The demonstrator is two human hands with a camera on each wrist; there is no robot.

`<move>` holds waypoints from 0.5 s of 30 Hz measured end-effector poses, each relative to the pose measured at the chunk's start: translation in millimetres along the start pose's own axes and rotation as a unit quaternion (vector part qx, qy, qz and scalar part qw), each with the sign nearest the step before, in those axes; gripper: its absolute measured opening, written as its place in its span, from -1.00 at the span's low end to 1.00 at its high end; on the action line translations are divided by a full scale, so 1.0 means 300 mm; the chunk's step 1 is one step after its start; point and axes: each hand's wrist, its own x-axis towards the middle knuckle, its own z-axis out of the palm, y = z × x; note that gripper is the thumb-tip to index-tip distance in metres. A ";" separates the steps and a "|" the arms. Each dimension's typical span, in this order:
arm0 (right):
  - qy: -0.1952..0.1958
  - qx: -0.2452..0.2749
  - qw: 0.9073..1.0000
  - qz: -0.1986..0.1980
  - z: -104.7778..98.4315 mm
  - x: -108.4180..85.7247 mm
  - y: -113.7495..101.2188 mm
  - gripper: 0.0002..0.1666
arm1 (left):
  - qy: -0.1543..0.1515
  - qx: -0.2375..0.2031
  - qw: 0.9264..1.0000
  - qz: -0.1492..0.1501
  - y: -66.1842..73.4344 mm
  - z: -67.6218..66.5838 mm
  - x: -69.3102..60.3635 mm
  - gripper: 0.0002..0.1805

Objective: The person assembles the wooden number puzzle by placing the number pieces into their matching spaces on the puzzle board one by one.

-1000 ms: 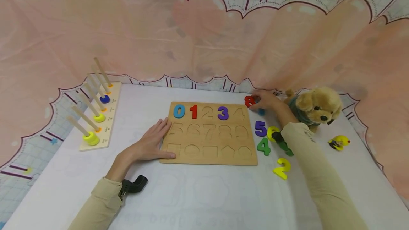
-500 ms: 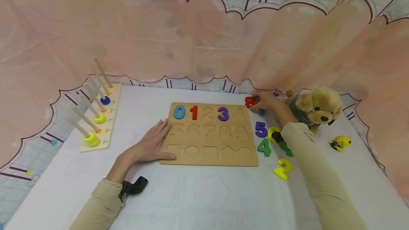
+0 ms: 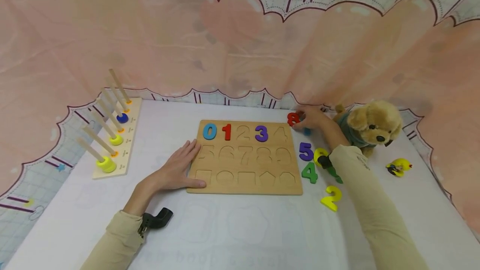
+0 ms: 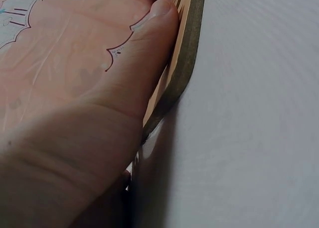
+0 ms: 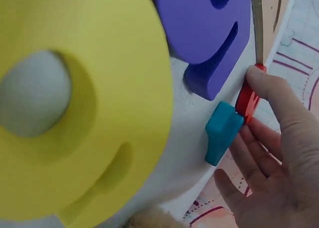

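The wooden number board point(image 3: 243, 157) lies flat, with a blue 0 point(image 3: 209, 131), red 1 point(image 3: 226, 131) and purple 3 point(image 3: 261, 133) in its top row. My left hand point(image 3: 172, 168) rests along its left edge, thumb on the lower left corner, fingers straight. Beyond the board's upper right corner, my right hand point(image 3: 315, 120) pinches a red 8 point(image 5: 248, 99) between thumb and fingers. A teal piece point(image 5: 223, 131) touches the 8, mostly hidden by the hand in the head view.
Right of the board lie a purple 5 point(image 3: 306, 151), green 4 point(image 3: 309, 173), yellow 2 point(image 3: 331, 198) and a partly covered yellow piece point(image 3: 319, 156). A plush dog point(image 3: 375, 124) and rubber duck point(image 3: 399, 167) sit farther right. A peg stand point(image 3: 120, 145) stands left.
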 end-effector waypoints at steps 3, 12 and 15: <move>0.007 0.003 1.000 -0.003 0.004 0.001 0.002 -0.26 | 0.000 -0.002 1.000 -0.001 0.001 0.002 -0.002 0.30; 0.032 0.006 0.999 -0.023 0.007 0.001 0.017 -0.27 | 0.002 0.003 1.000 -0.004 -0.001 0.006 -0.001 0.31; 0.050 0.020 0.998 -0.029 0.004 -0.006 0.025 -0.21 | 0.003 0.005 1.000 -0.003 0.001 0.006 -0.002 0.31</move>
